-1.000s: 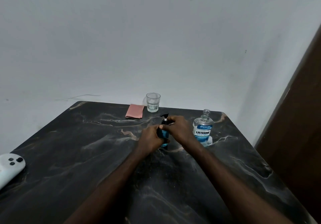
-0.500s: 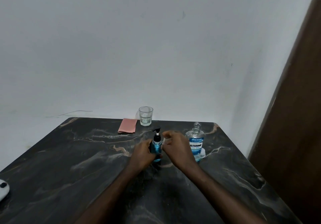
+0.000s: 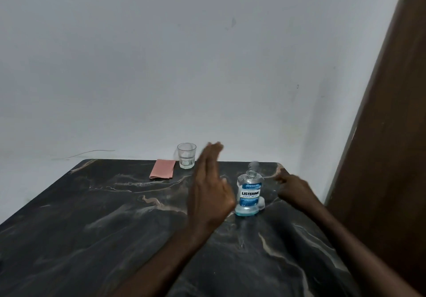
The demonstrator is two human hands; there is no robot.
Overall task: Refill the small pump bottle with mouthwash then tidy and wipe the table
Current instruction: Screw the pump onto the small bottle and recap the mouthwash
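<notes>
The mouthwash bottle [image 3: 250,195], clear with blue liquid low in it and a blue label, stands uncapped on the dark marble table [image 3: 92,227]. A white cap [image 3: 261,203] lies at its right foot. My left hand [image 3: 208,190] is raised just left of the bottle, fingers stretched out and blurred, holding nothing I can see. The small pump bottle is out of sight, possibly behind that hand. My right hand [image 3: 294,188] hovers to the right of the mouthwash bottle, fingers loosely pointing left, with nothing in it.
A folded pink cloth [image 3: 162,169] lies near the table's far edge, with a clear glass [image 3: 186,156] just right of it. A white wall stands behind the table. A brown wooden panel [image 3: 380,158] runs close along the right side.
Both hands have let go of the pump bottle. The left hand rose with its fingers extended, and the right hand swung right past the mouthwash bottle. The view tilted upward.
</notes>
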